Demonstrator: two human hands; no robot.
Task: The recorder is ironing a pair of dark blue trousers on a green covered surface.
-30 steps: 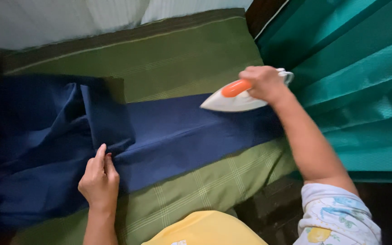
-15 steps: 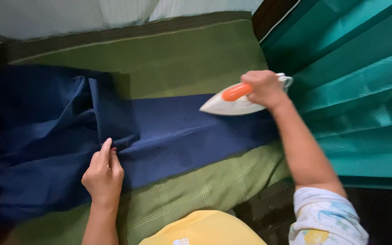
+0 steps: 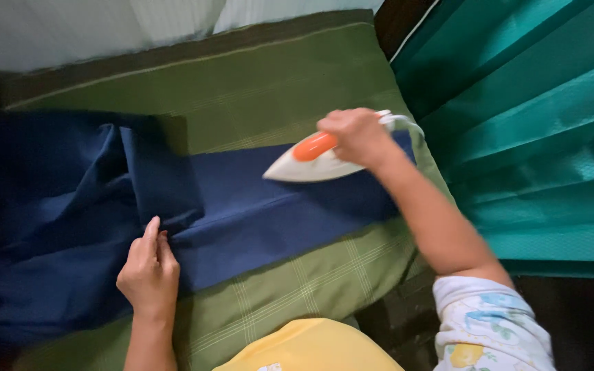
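Nearest the camera a rounded patch of yellow fabric [image 3: 304, 347] shows at the bottom edge, and to its right a white short sleeve printed with blue and yellow flowers [image 3: 489, 330] covers the top of the right arm. The left hand [image 3: 149, 271] comes up from the bottom edge with its forearm nearly upright; it lies palm down with the fingers together and pointing away, the fingertips pressing a fold of the dark navy blue cloth garment [image 3: 194, 213], so the grip is flat and loose, holding the fabric down rather than clasping it. That garment is spread across the green checked cloth pad [image 3: 297, 275], bunched and creased at the left, and running as one smooth flat band toward the right. Beyond it the right arm stretches from the sleeve diagonally up and to the left, elbow a little bent, and the right hand [image 3: 359, 137] is wrapped tightly round the orange handle of the white and orange electric clothes iron [image 3: 311, 161]; the iron rests sole down on the smooth band of the garment, its pointed nose toward the left, a white cord leaving its rear by the wrist. To the right hangs a teal pleated curtain [image 3: 537, 137], and along the far edge of the pad lies a pale whitish sheet [image 3: 104, 27]
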